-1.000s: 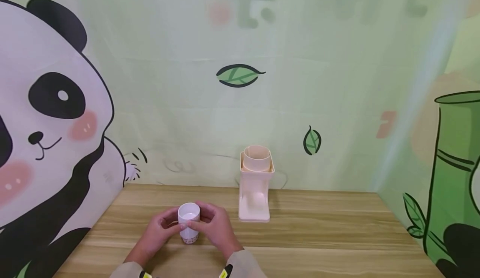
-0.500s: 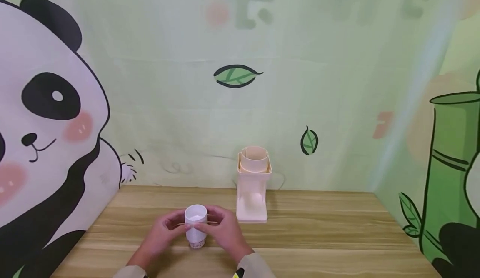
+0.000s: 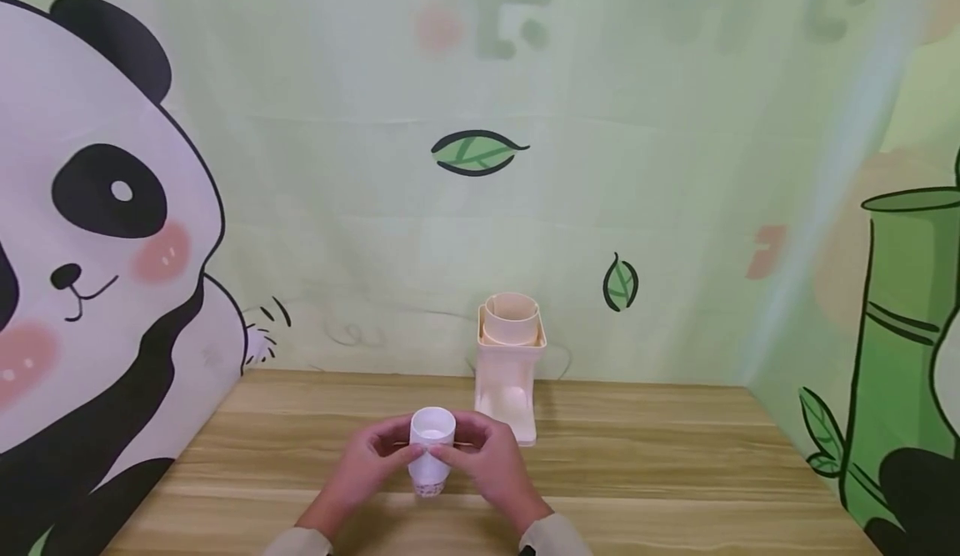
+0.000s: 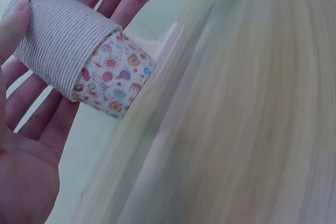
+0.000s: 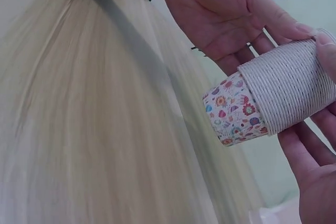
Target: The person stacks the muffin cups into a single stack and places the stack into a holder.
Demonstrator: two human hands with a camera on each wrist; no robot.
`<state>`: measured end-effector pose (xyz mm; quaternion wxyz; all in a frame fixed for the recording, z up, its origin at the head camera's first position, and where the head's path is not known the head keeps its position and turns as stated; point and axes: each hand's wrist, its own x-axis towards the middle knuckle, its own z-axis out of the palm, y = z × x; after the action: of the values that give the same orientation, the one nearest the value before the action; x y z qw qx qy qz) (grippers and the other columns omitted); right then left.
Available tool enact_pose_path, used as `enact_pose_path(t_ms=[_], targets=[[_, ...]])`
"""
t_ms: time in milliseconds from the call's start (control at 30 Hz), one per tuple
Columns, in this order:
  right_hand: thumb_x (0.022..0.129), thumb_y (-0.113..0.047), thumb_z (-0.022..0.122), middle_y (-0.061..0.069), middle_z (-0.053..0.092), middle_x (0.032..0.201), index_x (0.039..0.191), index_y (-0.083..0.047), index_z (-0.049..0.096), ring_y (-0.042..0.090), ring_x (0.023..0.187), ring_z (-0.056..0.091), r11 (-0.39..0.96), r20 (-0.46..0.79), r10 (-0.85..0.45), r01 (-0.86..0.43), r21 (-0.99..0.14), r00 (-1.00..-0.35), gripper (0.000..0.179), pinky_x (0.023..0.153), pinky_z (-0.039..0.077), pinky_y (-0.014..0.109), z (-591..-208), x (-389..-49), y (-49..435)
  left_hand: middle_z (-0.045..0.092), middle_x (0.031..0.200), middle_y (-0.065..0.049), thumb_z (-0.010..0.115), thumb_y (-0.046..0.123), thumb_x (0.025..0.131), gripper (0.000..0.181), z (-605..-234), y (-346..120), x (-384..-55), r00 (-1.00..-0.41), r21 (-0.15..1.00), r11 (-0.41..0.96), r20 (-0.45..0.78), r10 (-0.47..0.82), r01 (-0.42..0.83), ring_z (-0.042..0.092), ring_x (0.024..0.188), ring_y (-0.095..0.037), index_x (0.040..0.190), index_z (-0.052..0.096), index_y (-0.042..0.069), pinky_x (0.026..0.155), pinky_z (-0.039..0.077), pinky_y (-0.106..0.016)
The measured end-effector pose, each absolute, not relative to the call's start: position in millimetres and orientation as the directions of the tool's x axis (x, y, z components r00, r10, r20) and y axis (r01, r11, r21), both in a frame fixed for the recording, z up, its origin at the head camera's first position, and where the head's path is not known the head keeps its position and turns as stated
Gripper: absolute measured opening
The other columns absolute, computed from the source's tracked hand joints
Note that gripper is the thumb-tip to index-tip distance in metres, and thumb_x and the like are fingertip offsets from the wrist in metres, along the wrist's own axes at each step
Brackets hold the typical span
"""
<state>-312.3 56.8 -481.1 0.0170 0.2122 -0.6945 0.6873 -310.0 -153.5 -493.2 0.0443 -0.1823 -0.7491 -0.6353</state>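
A stack of nested paper cups (image 3: 430,466) is held upright, mouth up, close over the wooden table. Its rims pile up as fine white ridges, seen well in the left wrist view on the cup stack (image 4: 68,35). Colourful small prints cover the lowest cup's wall, bared at the stack's bottom end (image 5: 236,109). My left hand (image 3: 369,463) grips the stack from the left, and my right hand (image 3: 497,461) grips it from the right. Both thumbs meet on its near side, with the fingers round behind it.
Just beyond my right hand stands a pale pink dispenser (image 3: 512,352) with a flat base, a square top and an open cylinder in it. The wooden table (image 3: 645,456) ends at a printed cloth backdrop (image 3: 360,206) at the back and sides.
Both hands have carried the cup stack to the right over the table, nearer to the pink dispenser, whose base my right hand now partly overlaps. The grip looks the same.
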Motion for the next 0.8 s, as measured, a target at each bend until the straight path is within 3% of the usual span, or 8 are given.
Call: enact_pose_path(t_ms=[267, 500, 800], targets=[[0.082, -0.012, 0.086, 0.020, 0.074, 0.117, 0.126, -0.004, 0.070, 0.016, 0.102, 0.072, -0.014, 0.301, -0.284, -0.310, -0.951, -0.910, 0.047, 0.089, 0.060, 0.027, -476, -308, 84, 0.073, 0.120, -0.021, 0.079, 0.015, 0.090, 0.044, -491, -129, -311, -0.926, 0.942, 0.098, 0.291, 0.241, 0.321, 0.070, 0.104, -0.010, 0.130, 0.067, 0.001, 0.090, 0.056, -0.023], [0.083, -0.012, 0.086, 0.019, 0.073, 0.121, 0.128, -0.005, 0.069, 0.017, 0.106, 0.071, 0.025, 0.289, -0.292, -0.310, -0.951, -0.912, 0.049, 0.091, 0.059, 0.027, -476, -304, 104, 0.073, 0.117, -0.025, 0.078, 0.012, 0.090, 0.044, -492, -111, -307, -0.905, 0.932, 0.059, 0.330, 0.269, 0.358, 0.071, 0.101, -0.009, 0.129, 0.066, -0.004, 0.089, 0.057, -0.023], [0.086, -0.014, 0.083, 0.021, 0.073, 0.119, 0.130, -0.002, 0.067, 0.016, 0.106, 0.071, 0.066, 0.303, -0.265, -0.331, -0.941, -0.916, 0.048, 0.089, 0.059, 0.024, -470, -296, 128, 0.074, 0.116, -0.021, 0.081, 0.016, 0.088, 0.044, -485, -86, -307, -0.906, 0.935, 0.060, 0.322, 0.276, 0.350, 0.071, 0.100, -0.009, 0.127, 0.069, -0.001, 0.087, 0.058, -0.023]])
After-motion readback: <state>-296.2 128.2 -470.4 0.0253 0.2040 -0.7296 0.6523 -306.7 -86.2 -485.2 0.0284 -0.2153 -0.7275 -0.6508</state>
